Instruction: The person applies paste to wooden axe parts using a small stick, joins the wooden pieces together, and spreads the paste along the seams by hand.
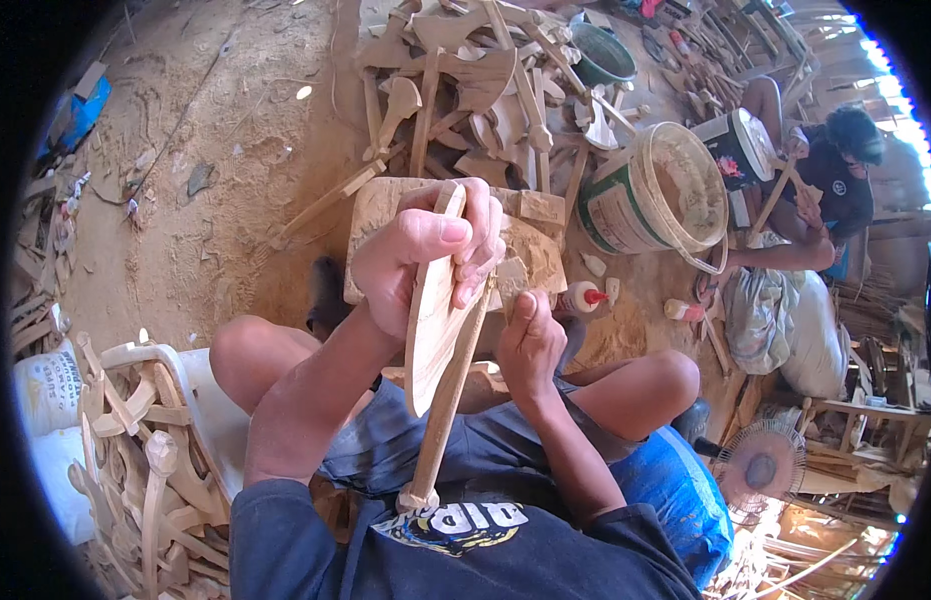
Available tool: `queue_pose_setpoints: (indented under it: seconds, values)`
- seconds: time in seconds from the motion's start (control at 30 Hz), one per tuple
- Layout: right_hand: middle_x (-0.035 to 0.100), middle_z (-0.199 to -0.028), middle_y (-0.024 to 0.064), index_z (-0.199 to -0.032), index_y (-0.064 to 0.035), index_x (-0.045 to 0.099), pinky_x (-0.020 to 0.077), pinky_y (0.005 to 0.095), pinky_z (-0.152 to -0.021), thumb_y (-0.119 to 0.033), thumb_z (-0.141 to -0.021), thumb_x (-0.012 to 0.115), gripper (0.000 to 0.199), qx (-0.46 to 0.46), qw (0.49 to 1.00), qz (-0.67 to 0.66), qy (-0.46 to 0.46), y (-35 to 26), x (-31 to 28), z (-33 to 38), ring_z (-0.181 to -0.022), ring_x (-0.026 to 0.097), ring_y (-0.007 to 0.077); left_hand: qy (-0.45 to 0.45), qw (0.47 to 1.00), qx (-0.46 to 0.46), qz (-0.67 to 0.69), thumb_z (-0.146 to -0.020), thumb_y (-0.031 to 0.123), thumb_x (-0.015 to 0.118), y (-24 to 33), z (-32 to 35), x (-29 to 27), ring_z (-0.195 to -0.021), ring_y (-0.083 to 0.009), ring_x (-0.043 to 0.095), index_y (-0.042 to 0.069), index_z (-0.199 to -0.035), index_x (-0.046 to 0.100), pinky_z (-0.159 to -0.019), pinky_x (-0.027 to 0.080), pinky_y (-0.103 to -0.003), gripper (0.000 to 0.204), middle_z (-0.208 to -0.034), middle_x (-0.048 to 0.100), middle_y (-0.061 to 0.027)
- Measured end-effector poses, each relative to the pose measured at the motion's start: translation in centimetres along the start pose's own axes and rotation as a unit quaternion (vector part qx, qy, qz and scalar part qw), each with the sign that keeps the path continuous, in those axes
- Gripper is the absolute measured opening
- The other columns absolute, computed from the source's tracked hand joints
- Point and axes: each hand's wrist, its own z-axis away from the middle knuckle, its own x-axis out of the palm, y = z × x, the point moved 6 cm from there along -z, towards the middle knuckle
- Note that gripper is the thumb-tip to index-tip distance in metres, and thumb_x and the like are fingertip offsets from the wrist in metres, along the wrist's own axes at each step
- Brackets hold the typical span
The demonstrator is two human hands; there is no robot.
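My left hand (430,250) is wrapped around the upper part of a pale, axe-shaped wooden piece (437,345) with a flat, curved blade. Its slim shaft (450,410) slants down toward me, the knobbed end resting against my shirt. Close to the shaft's far end, my right hand (532,345) is closed with the thumb up; its fingers face away, and whatever they hold is hidden. A small tan scrap (511,275) shows just beyond that thumb. Beneath both hands sits a wooden block (385,205).
A glue bottle (577,298) with a red tip lies right of the block. Behind it stands a large bucket (610,210). Carved pieces (465,80) pile up at the far side; more fill a white container (210,400) at left. A co-worker (845,190) sits at right near a fan (761,468).
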Motion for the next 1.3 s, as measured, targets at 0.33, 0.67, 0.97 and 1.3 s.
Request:
queue_pose_setpoints:
  seconds: [0.33,0.67,0.97,1.3]
  values:
    - [0.071,-0.085,0.0133,-0.114,0.001,0.062,0.0542,0.0369,-0.06,-0.012,-0.114,0.054,0.015,-0.017,0.974,-0.224,0.022,-3.1,-2.1,-2.1,-0.066,0.068,0.019,0.022,1.0,0.006,0.012,-0.092,0.036,0.059,-0.6,-0.4,0.0,-0.054,-0.0139,0.051,0.007,-0.076,0.048,-0.055,0.046,-0.026,0.035,-0.068,0.048,-0.0048]
    - [0.066,-0.095,0.0223,-0.124,0.0071,0.061,0.0552,0.0442,-0.07,0.003,-0.106,0.06,0.019,-0.128,0.979,-0.143,0.067,-3.2,-1.7,0.4,-0.078,0.068,0.0367,0.02,1.0,0.009,-0.005,-0.093,0.035,0.06,-0.6,-0.3,-0.1,-0.054,-0.0134,0.051,0.006,-0.075,0.048,-0.055,0.045,-0.026,0.035,-0.068,0.048,-0.0048]
    - [0.069,-0.111,0.0241,-0.13,0.0059,0.067,0.058,0.0429,-0.08,0.003,-0.103,0.065,0.028,-0.118,0.981,-0.152,-0.003,-1.2,-3.1,1.5,-0.096,0.071,0.0374,0.02,0.999,0.002,0.03,-0.092,0.033,0.06,-0.2,0.0,0.0,-0.055,-0.0123,0.05,0.007,-0.076,0.049,-0.055,0.044,-0.026,0.032,-0.069,0.048,-0.0042]
    - [0.059,-0.137,0.029,-0.153,0.0113,0.052,0.0503,0.0497,-0.107,0.002,-0.1,0.064,0.055,-0.163,0.982,-0.079,0.043,-3.8,-2.7,-0.6,-0.122,0.062,0.0448,0.012,0.999,0.011,0.044,-0.09,0.03,0.059,-1.0,-0.4,0.5,-0.054,-0.0116,0.047,0.006,-0.077,0.05,-0.054,0.042,-0.026,0.028,-0.069,0.047,-0.004]
